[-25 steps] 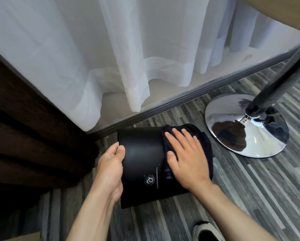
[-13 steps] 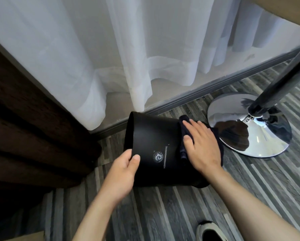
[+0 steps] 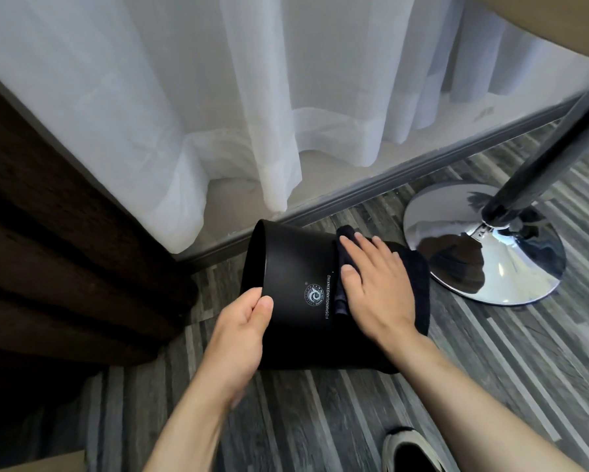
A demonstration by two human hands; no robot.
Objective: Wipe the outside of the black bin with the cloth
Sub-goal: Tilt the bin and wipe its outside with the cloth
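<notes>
The black bin [image 3: 300,267] lies on its side on the grey wood floor, its open mouth facing left and a small round logo with white lettering on its upper wall. My left hand [image 3: 242,328] grips the rim at the mouth, thumb outside and fingers curled inside. A dark cloth [image 3: 419,287] is draped over the bin's right part, towards its base. My right hand [image 3: 375,287] lies flat on the cloth with fingers spread, pressing it against the bin's wall.
A chrome round table base [image 3: 490,247] with a dark pole [image 3: 542,155] stands right of the bin. White sheer curtains [image 3: 252,114] hang behind along a grey sill. Dark brown furniture [image 3: 47,250] is at the left. A shoe [image 3: 409,451] shows at the bottom edge.
The bin has turned and shifted so its mouth points left. My left hand moved from the side wall to grip the rim. My right hand stayed on the cloth, sliding with it towards the base.
</notes>
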